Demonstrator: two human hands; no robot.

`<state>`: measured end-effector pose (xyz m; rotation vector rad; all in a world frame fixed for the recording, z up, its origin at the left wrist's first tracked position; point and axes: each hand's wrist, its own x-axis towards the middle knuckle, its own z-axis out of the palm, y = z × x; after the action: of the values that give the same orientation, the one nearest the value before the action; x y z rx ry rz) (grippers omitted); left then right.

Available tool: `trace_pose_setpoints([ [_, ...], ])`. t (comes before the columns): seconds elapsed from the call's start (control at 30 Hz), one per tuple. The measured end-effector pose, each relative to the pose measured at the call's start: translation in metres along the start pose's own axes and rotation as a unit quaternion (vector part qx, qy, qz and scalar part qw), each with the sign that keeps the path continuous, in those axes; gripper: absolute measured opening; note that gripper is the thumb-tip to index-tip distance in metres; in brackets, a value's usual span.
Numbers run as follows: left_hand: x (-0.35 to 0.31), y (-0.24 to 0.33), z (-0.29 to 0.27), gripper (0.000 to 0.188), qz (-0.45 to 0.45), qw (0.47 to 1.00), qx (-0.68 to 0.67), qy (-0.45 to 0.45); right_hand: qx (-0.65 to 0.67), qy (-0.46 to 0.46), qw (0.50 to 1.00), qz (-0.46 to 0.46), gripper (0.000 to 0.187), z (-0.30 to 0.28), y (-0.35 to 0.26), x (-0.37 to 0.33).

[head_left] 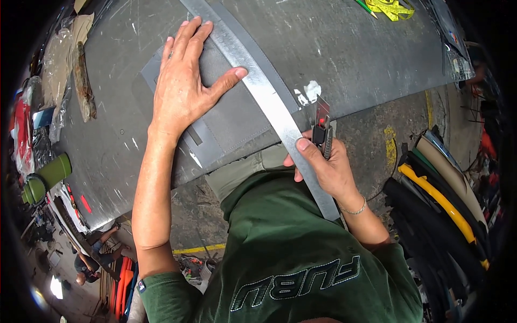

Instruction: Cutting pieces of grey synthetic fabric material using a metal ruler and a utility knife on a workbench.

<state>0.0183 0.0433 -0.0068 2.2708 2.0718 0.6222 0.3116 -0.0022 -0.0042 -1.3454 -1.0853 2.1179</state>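
Observation:
A long metal straightedge (259, 86) runs slantwise across a stitched grey fabric piece (229, 124) on the dark table. My left hand (180, 86) lies flat on the fabric with its fingers stretched out; thumb tip and fingertips touch the straightedge's left edge. Past the table's near edge, my right hand (331, 167) grips the lower part of the straightedge between thumb and fingers. The same hand holds a snap-off utility knife (321, 129), its blade pointing away from me. Part of the knife's handle is hidden in the palm.
White scraps (309, 91) lie near the table edge (371, 107). A green pencil (367, 8) and a yellow tape measure (392, 8) are at the far right. A green cylinder (51, 175) sits at the left. Rolls of material (441, 194) stand at right; another person (89, 261) is at lower left.

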Motion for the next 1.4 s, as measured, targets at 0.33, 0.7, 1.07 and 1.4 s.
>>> trace_pose_setpoints([
  [0.33, 0.0005, 0.0009, 0.0006, 0.097, -0.009, 1.000, -0.006, -0.001, 0.001, -0.007, 1.000, 0.000, 0.025, -0.0030, 0.0027, 0.0015],
  [0.7, 0.0008, 0.0005, 0.0008, 0.095, 0.000, 1.000, -0.008, 0.012, 0.002, -0.020, 1.000, -0.017, 0.025, -0.0047, 0.0041, 0.0022],
  [1.07, 0.0007, 0.0005, 0.0023, 0.095, -0.005, 1.000, -0.005, 0.012, 0.014, -0.029, 0.999, -0.016, 0.025, -0.0063, 0.0069, 0.0038],
  [1.4, 0.0005, 0.0020, 0.0001, 0.090, -0.010, 1.000, -0.008, -0.006, 0.011, -0.020, 1.000, -0.010, 0.025, -0.0051, 0.0039, 0.0033],
])
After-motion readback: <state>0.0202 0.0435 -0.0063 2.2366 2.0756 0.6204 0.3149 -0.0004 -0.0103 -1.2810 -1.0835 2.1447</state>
